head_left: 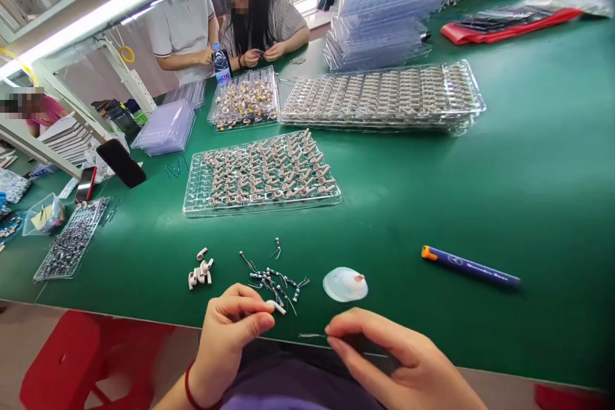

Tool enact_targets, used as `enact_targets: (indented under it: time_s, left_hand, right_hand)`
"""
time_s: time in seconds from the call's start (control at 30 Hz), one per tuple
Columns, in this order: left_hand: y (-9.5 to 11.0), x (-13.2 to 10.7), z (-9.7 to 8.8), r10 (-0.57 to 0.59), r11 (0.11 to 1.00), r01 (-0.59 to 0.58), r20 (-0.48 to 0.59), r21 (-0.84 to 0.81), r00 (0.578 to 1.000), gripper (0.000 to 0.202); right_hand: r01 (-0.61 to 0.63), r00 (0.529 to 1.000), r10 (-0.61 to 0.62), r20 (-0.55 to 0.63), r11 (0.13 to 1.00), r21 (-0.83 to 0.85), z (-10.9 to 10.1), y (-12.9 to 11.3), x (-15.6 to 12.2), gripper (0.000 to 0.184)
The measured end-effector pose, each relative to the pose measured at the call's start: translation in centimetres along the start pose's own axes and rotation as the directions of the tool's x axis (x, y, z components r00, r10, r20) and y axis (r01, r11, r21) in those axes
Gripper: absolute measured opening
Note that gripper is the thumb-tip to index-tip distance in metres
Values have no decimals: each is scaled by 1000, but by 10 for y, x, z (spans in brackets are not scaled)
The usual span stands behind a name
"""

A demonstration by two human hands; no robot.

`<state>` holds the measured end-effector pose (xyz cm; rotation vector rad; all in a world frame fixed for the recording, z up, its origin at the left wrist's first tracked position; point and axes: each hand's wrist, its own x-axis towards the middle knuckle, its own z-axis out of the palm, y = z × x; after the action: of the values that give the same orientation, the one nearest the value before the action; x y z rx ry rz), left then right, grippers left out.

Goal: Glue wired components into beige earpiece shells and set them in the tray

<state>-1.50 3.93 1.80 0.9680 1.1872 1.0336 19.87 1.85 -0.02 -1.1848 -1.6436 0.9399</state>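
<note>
Between thumb and fingers, my left hand (228, 330) pinches a white earbud shell (277, 307) with its stem pointing right. My right hand (389, 349) has its thumb and forefinger pinched at the end of some thin wires (311, 335), which point left toward my left hand; the part inside the fingertips is hidden. A pile of small wired components (273, 282) lies just beyond my left hand. To its left rests a little group of loose earbud shells (200, 274). Beyond my right hand sits a pale round pad (343, 285) with a small reddish spot.
A blue pen-like tool (471, 266) lies at right. Ahead stand a clear tray (189, 210) of earbud shells and stacked filled trays (384, 99). A phone (121, 163) leans at left. Two people sit across the green table (384, 218). A red stool (65, 359) stands at lower left.
</note>
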Motion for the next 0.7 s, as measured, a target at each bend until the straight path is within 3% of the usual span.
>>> enact_targets:
  time_s: [0.1, 0.23, 0.47, 0.7]
  left_hand:
    - [3, 2, 5, -133, 989, 135, 32, -63, 991, 21]
    - [2, -2, 13, -261, 957, 264, 45, -119, 964, 26]
    - [-4, -9, 16, -178, 978, 182, 40, -104, 983, 16]
    - [-7, -10, 17, -277, 946, 285, 69, -153, 958, 21]
  right_hand:
    - [130, 987, -131, -95, 991, -13, 0, -5, 2, 9]
    - [245, 958, -251, -138, 968, -57, 0, -10, 2, 13]
    - [320, 934, -330, -139, 943, -91, 1, -11, 0, 18]
    - [319, 933, -329, -145, 944, -87, 0, -16, 3, 19]
